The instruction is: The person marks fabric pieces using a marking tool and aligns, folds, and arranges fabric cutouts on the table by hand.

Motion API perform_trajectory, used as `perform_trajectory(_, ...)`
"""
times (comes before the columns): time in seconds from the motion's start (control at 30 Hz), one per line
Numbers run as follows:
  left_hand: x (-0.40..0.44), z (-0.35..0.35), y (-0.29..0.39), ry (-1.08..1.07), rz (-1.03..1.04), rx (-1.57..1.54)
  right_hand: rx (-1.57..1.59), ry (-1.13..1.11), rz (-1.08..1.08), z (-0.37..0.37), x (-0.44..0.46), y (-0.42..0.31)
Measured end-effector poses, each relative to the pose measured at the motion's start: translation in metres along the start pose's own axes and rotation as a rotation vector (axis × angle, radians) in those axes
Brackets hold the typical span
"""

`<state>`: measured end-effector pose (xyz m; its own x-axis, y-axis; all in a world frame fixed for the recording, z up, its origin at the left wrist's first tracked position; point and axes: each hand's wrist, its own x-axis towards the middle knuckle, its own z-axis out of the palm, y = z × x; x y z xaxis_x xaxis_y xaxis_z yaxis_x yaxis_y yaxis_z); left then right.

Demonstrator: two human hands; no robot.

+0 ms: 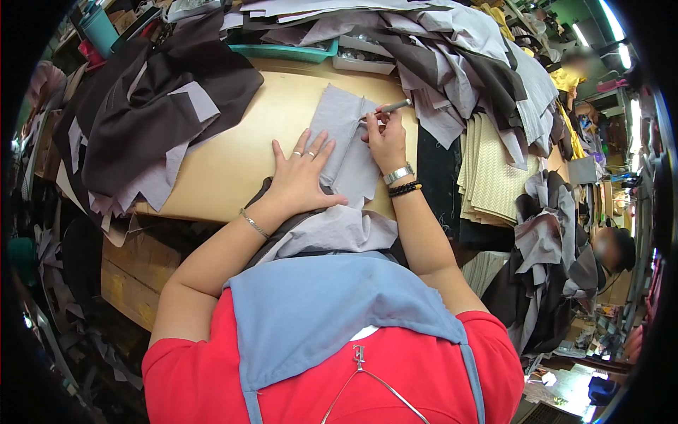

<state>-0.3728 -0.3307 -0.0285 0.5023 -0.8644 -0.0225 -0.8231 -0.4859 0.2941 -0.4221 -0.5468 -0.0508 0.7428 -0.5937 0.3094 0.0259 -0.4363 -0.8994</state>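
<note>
2 hands, centre: left hand (pixel 300 175), right hand (pixel 386 145). 2 rings (pixel 298 153), both on the left. 1 pen (pixel 397 106), in the right. 1 watch (pixel 399 174), right wrist. 1 teal tray (pixel 286 51), top centre. 2 other people (pixel 611 251), right side. Dark and grey cloth pieces (pixel 148 120): several, overlapping, exact count unclear.

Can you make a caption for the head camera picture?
Left hand spread over grey cloth, right hand holding a pen-like tool.
</note>
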Motion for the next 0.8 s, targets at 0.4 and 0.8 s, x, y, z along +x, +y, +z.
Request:
perform_trajectory(0.4, 0.0, 0.001, 0.0, 0.017, 0.007, -0.009, 0.025, -0.009, 0.011, 0.0, 0.011, -0.001)
perform_trajectory(0.8, 0.0, 0.001, -0.001, 0.01, 0.001, -0.02, -0.148, 0.041, -0.116, 0.008, 0.036, 0.01)
